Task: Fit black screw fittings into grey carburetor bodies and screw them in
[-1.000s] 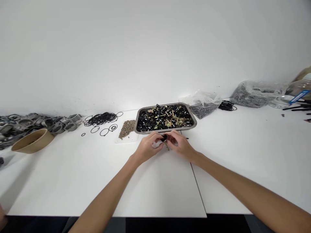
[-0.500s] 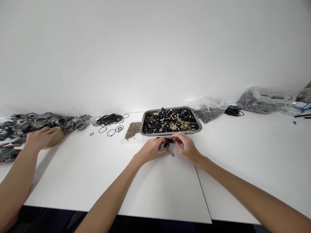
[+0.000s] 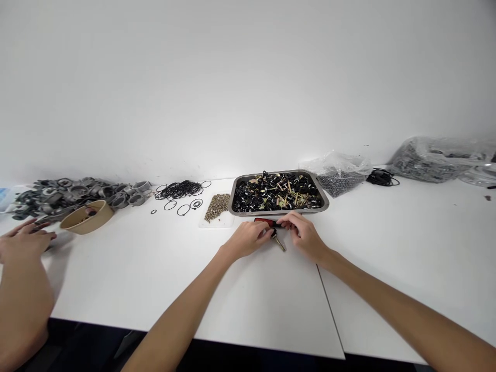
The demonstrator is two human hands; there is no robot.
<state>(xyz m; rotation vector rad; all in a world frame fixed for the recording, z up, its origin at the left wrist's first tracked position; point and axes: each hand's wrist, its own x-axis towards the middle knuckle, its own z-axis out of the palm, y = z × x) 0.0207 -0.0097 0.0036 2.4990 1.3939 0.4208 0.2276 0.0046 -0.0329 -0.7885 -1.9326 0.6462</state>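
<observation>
My left hand point(image 3: 251, 239) is closed, its thumb and fingers pinching a small black-headed part with a brass-coloured stem point(image 3: 279, 244). The stem points down and toward me, just over the white table. Close by on the right, my right hand point(image 3: 305, 236) has its thumb and fingertips drawn together beside the part; whatever they grip is too small to make out. A red-and-black handle point(image 3: 263, 222) lies behind the fingers, partly covered by them. Beyond both hands, a metal tray point(image 3: 279, 212) holds a heap of similar black and brass-coloured parts.
Left of the tray, a shallow white tray point(image 3: 205, 224) holds small brass-coloured pieces. Farther left are black rings point(image 3: 180, 190), a tan bowl point(image 3: 98, 218), grey metal castings point(image 3: 77, 192) and a co-worker's hand point(image 3: 27, 240). Clear plastic bags point(image 3: 341, 173) lie right, with black cord-like rings point(image 3: 382, 177) near them.
The view has turned slightly left. The co-worker's hand has left the tan bowl and moved left toward the castings. My hands stay at nearly the same spot, with the stem still showing between them.
</observation>
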